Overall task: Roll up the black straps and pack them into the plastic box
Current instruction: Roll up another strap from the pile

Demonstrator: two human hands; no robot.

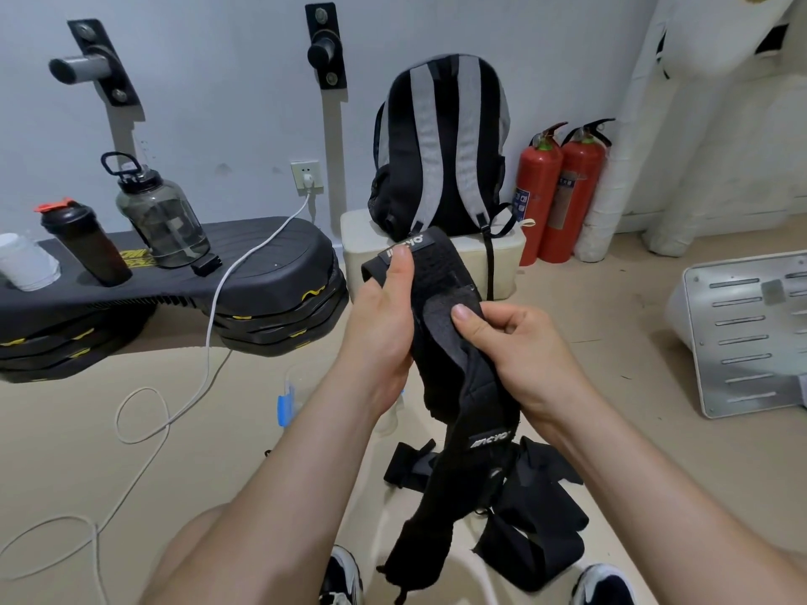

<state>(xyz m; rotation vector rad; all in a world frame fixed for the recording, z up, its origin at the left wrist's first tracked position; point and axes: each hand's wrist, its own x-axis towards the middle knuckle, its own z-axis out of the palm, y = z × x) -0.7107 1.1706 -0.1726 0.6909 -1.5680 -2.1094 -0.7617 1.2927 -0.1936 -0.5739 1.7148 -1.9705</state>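
Observation:
A long black strap (450, 373) with a white logo hangs in front of me, held by both hands. My left hand (384, 325) grips its upper end, thumb pressing on the logo tab. My right hand (511, 347) pinches the strap's edge a little lower, thumb on the fuzzy lining. The loose end dangles down between my knees. More black straps (532, 517) lie in a heap on the floor below. A clear plastic box (292, 399) with a blue clip sits on the floor, mostly hidden behind my left forearm.
A black and grey backpack (441, 146) stands on a white box (436, 255) by the wall. Two red fire extinguishers (559, 189) stand to its right. Stacked black steps (174, 307) at left carry bottles. A white cable (187, 386) trails over the floor. A white panel (751, 334) lies right.

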